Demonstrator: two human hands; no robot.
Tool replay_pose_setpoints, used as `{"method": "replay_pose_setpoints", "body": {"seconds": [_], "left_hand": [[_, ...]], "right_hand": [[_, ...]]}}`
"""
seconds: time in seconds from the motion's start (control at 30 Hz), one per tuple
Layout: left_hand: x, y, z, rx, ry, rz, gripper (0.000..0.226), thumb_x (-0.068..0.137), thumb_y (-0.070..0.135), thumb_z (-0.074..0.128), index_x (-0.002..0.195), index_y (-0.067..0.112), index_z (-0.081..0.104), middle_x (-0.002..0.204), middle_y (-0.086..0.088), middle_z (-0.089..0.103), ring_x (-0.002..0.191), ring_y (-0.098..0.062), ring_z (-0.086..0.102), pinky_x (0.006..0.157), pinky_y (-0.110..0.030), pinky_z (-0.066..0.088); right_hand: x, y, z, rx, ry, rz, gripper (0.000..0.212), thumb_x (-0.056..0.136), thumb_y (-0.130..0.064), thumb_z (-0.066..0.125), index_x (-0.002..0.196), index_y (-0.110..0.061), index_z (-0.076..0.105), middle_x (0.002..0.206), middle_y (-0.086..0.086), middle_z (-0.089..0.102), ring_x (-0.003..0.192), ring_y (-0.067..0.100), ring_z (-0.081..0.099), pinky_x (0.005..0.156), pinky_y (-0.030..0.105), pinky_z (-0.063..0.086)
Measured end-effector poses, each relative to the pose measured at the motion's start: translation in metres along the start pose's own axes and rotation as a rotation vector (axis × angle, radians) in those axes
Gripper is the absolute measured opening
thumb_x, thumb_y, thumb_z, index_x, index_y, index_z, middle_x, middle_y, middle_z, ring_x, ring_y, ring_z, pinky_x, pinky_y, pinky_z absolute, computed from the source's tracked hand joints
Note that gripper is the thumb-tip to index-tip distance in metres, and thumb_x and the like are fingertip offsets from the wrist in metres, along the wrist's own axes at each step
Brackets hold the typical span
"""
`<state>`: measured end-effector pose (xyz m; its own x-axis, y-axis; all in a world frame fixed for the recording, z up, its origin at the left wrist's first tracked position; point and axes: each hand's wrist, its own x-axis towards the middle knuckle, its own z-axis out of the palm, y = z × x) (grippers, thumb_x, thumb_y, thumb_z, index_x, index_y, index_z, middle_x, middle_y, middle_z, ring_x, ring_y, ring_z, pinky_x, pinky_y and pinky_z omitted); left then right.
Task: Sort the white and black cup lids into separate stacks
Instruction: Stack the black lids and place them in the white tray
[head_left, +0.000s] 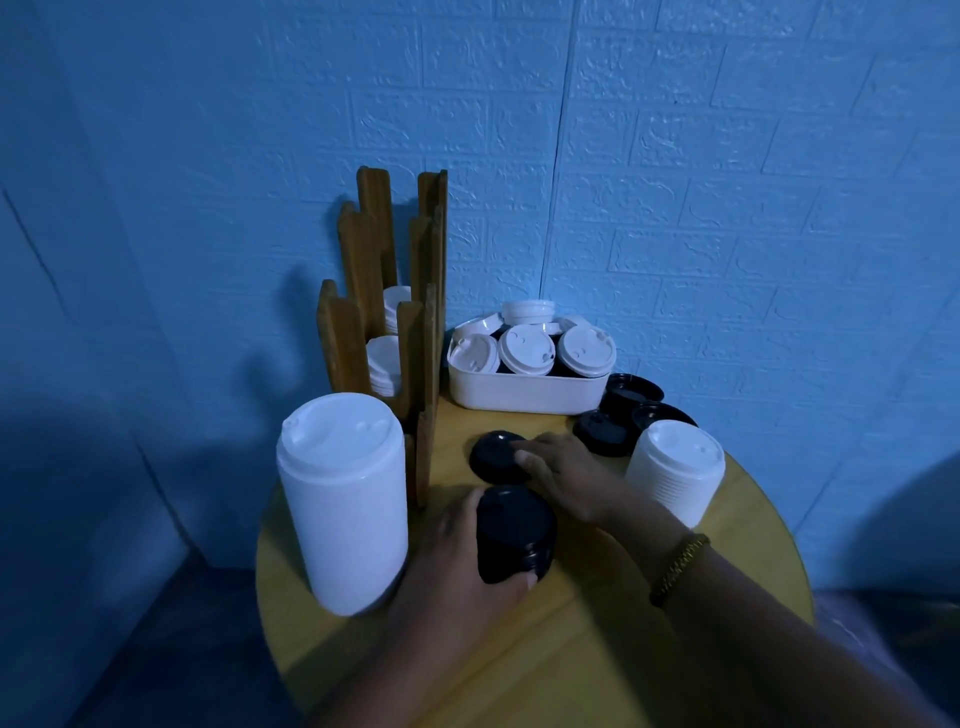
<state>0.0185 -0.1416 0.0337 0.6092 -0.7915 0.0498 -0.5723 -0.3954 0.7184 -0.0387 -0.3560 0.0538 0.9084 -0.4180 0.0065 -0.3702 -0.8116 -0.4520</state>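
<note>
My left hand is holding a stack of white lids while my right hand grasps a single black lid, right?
Not quite. The head view shows the stack your left hand grips is black, not white. Your right hand does grasp a single black lid.

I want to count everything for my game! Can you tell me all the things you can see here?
table: one, yellow, round, under everything
tall lid stack: one, white, front left
short lid stack: one, white, right side
black lid stack: one, black, front middle
single black lid: one, black, just behind that stack
loose black lids: about three, black, between tub and short lid stack
tub: one, white, at the back, heaped with white lids over dark ones
rack: one, brown wood, back left, white lids inside
wall: blue, brick pattern, behind
bracelet: one, gold-coloured, right wrist
left hand: grips the black lid stack
right hand: holds the single black lid's edge
</note>
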Motion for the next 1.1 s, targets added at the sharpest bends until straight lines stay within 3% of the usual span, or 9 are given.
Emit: {"method": "replay_pose_setpoints", "body": {"seconds": [0.1,0.23,0.37,0.43,0.6,0.73,0.8,0.9,1.1], "left_hand": [[-0.001,0.001,0.0,-0.003,0.008,0.009,0.101,0.082,0.057,0.076,0.158,0.04,0.012,0.16,0.015,0.029,0.145,-0.01,0.033,0.114,-0.031,0.037],[-0.003,0.004,-0.001,0.017,0.001,0.002,0.102,0.083,0.055,0.076,0.159,0.038,0.011,0.161,0.012,0.029,0.146,-0.012,0.033,0.115,-0.032,0.036],[-0.007,0.006,-0.004,0.018,-0.023,-0.005,0.102,0.084,0.056,0.075,0.16,0.038,0.01,0.163,0.011,0.029,0.147,-0.014,0.033,0.116,-0.033,0.035],[-0.007,0.007,-0.005,0.021,-0.023,-0.011,0.103,0.083,0.057,0.075,0.16,0.039,0.009,0.163,0.012,0.029,0.148,-0.014,0.033,0.116,-0.033,0.035],[-0.003,0.005,-0.002,0.018,-0.003,-0.04,0.11,0.08,0.058,0.078,0.16,0.035,0.006,0.166,0.009,0.025,0.151,-0.016,0.029,0.118,-0.034,0.032],[-0.002,0.007,-0.001,0.007,-0.031,-0.04,0.116,0.079,0.056,0.08,0.162,0.033,0.001,0.166,0.008,0.025,0.151,-0.016,0.029,0.117,-0.034,0.033],[-0.002,0.008,-0.002,-0.001,-0.046,-0.037,0.117,0.079,0.055,0.081,0.162,0.032,0.001,0.165,0.008,0.027,0.149,-0.016,0.032,0.114,-0.032,0.035],[-0.002,0.007,-0.003,-0.011,-0.064,-0.032,0.119,0.078,0.056,0.081,0.162,0.032,0.0,0.163,0.007,0.03,0.147,-0.016,0.035,0.111,-0.029,0.036],[0.0,0.001,-0.001,-0.035,-0.086,-0.037,0.122,0.075,0.06,0.081,0.16,0.039,-0.003,0.164,0.009,0.029,0.145,-0.017,0.04,0.111,-0.033,0.041]], "right_hand": [[-0.025,0.008,0.001,-0.065,0.075,0.044,0.038,0.104,-0.046,0.04,0.13,-0.027,0.06,0.125,0.0,0.045,0.118,0.021,0.041,0.096,0.032,0.034],[-0.03,0.003,0.003,-0.156,0.139,0.076,0.032,0.096,-0.047,0.058,0.115,-0.021,0.059,0.136,0.002,0.041,0.124,0.022,0.041,0.1,0.032,0.04],[-0.021,-0.004,0.001,-0.08,0.086,0.125,0.028,0.092,-0.039,0.066,0.111,-0.022,0.054,0.118,0.001,0.057,0.097,0.013,0.055,0.086,0.03,0.052],[-0.021,-0.007,-0.002,0.01,0.099,0.165,0.034,0.089,-0.04,0.07,0.113,-0.025,0.051,0.11,-0.003,0.059,0.093,0.01,0.057,0.082,0.03,0.054],[-0.053,-0.018,-0.021,0.137,0.332,0.088,0.06,0.087,-0.047,0.07,0.138,-0.026,0.046,0.123,-0.006,0.051,0.109,0.013,0.054,0.088,0.025,0.044],[-0.081,-0.027,-0.025,0.221,0.099,-0.07,0.057,0.086,-0.046,0.071,0.138,-0.037,0.048,0.126,-0.014,0.046,0.111,0.003,0.051,0.092,0.016,0.045],[-0.081,-0.029,-0.018,0.119,-0.013,-0.126,0.061,0.084,-0.049,0.069,0.14,-0.04,0.046,0.132,-0.011,0.043,0.118,0.009,0.047,0.099,0.023,0.044],[-0.076,-0.034,-0.01,0.097,-0.017,-0.142,0.063,0.081,-0.054,0.067,0.139,-0.042,0.045,0.133,-0.012,0.043,0.123,0.011,0.042,0.103,0.03,0.04],[-0.074,-0.043,-0.01,0.219,-0.068,-0.131,0.055,0.083,-0.041,0.075,0.131,-0.038,0.05,0.124,-0.016,0.054,0.108,0.002,0.055,0.088,0.019,0.049]]}}
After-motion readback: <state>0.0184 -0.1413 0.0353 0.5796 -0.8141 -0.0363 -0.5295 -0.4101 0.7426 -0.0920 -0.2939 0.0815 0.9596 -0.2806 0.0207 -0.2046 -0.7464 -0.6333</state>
